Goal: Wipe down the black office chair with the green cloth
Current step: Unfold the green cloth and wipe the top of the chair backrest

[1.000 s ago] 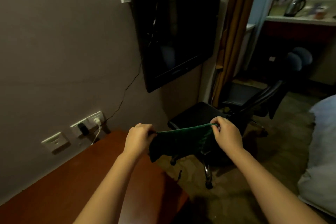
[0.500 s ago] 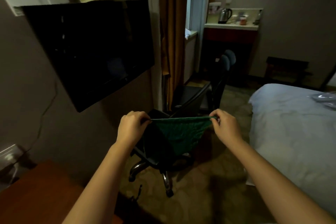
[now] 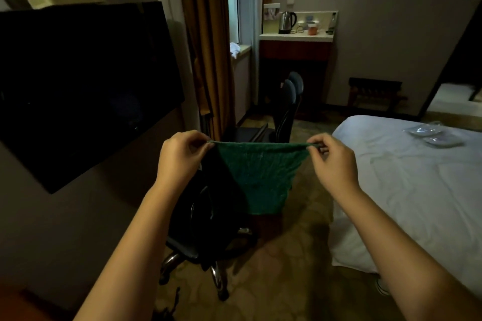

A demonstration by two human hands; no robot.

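Risk, black office chair [image 3: 206,219]: it stands on a wheeled base, so I judge that a firm wipe could roll or swivel it away. A push could send it into the bed [image 3: 417,190] on its right or the wall under the television [image 3: 78,81] on its left.
Risk, green cloth [image 3: 258,174]: it is held only by its two top corners. If it goes onto the chair spread like this, it may drag and bunch instead of wiping, and a corner could slip free.
Risk, light: the room is dim and the chair is dark, so missed patches would be hard to spot.
Chair, look: black, with a tall back and headrest at its far side, an armrest, and shiny metal legs on castors. The cloth hides much of the seat.
Cloth, look: dark green with a nubbly weave. The top edge is stretched taut and the rest hangs limp, narrowing downward. It hangs in the air in front of the chair, above the seat, apparently not touching it.
Left hand [image 3: 180,156]: pinches the cloth's left top corner between thumb and fingers.
Right hand [image 3: 331,161]: pinches the right top corner the same way.
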